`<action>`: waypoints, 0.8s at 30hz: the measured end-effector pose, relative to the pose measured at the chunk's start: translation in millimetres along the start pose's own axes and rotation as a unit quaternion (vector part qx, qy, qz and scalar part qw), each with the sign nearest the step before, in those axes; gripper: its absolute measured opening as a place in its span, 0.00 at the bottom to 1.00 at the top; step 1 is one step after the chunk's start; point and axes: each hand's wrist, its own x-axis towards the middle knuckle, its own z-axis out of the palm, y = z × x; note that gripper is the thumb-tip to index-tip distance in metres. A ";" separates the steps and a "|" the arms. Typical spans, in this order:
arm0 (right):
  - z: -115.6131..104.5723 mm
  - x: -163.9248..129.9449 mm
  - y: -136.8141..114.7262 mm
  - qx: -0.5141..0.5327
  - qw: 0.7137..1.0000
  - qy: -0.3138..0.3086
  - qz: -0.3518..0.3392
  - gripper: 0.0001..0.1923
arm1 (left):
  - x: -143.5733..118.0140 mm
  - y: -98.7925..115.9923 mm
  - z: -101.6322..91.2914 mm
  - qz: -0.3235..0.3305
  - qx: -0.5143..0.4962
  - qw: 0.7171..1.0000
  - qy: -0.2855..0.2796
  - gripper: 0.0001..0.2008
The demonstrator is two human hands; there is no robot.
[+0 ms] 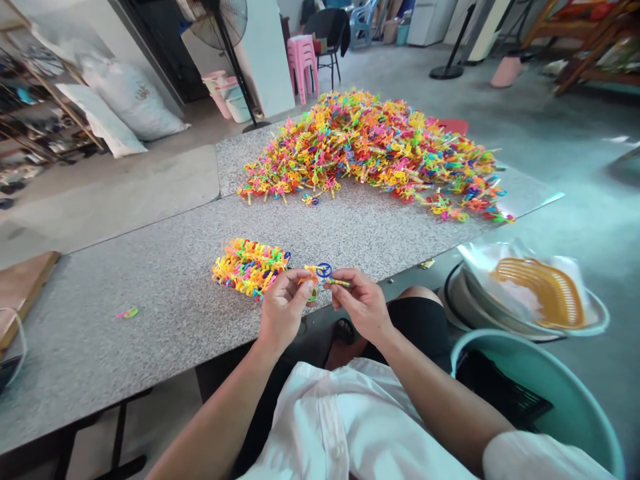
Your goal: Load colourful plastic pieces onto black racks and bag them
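While the left hand [281, 308] pinches a blue-and-yellow plastic piece [320, 271], the right hand [363, 305] grips its stick [339, 283] beside a sorted bundle [250, 266].

A small plastic piece [324, 272] was held between the left hand [283, 308] and the right hand [361, 305], just above the near edge of the table [150, 280]. Just left of the grip and slightly beyond it, a stacked bundle of pieces [250, 267] was laid on the table. Well beyond the grip — toward the far edge — a large heap of pieces [375, 150] was spread. A single stray piece [128, 312] was left far to the left. To the right, off the table, a basket [545, 290] was set in a basin [465, 300], with a tub [560, 387] nearer.
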 end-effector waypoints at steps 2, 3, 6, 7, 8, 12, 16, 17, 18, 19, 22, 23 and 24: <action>1.1 -1.6 3.4 -0.018 1.000 0.013 -0.012 0.17 | 1.3 -1.4 1.5 -0.012 -0.022 1.000 0.006 0.24; 1.3 -2.3 5.0 -0.028 0.999 0.017 -0.019 0.16 | 1.7 -2.0 1.5 -0.020 -0.033 0.999 0.009 0.26; 1.1 -4.2 8.5 -0.047 0.998 0.015 -0.037 0.12 | 2.4 -2.8 0.5 -0.054 -0.058 0.997 0.008 0.30; 0.7 -4.8 9.1 -0.050 0.998 0.011 -0.040 0.11 | 2.6 -2.9 0.2 -0.066 -0.064 0.996 0.003 0.31; 0.1 -5.4 9.5 -0.053 0.998 0.007 -0.044 0.11 | 2.8 -2.9 0.1 -0.076 -0.067 0.995 0.001 0.32; -3.5 -7.9 12.3 -0.096 0.994 -0.011 -0.059 0.09 | 3.8 -4.7 0.1 -0.096 -0.074 0.993 0.016 0.34; -7.2 -11.5 18.4 -0.125 0.991 -0.015 -0.049 0.11 | 3.9 -7.9 -0.1 -0.089 -0.056 0.994 0.026 0.32; -7.9 -12.4 19.9 -0.125 0.991 -0.014 -0.049 0.11 | 3.6 -8.6 0.0 -0.087 -0.050 0.995 0.026 0.31; -8.4 -13.2 21.2 -0.127 0.990 -0.014 -0.051 0.11 | 3.3 -9.4 0.1 -0.084 -0.044 0.995 0.027 0.30; -8.9 -13.8 22.3 -0.130 0.990 -0.015 -0.056 0.11 | 2.9 -10.3 0.5 -0.080 -0.039 0.996 0.030 0.29; -10.0 -14.2 23.5 -0.117 0.991 -0.029 -0.055 0.11 | 1.7 -13.3 2.3 -0.059 -0.029 0.997 0.048 0.26; -10.2 -13.8 23.4 -0.098 0.994 -0.036 -0.044 0.12 | 1.4 -14.4 3.1 -0.051 -0.029 0.997 0.053 0.24; -10.4 -13.2 23.0 -0.074 0.996 -0.042 -0.029 0.14 | 1.2 -15.5 4.1 -0.044 -0.029 0.997 0.056 0.23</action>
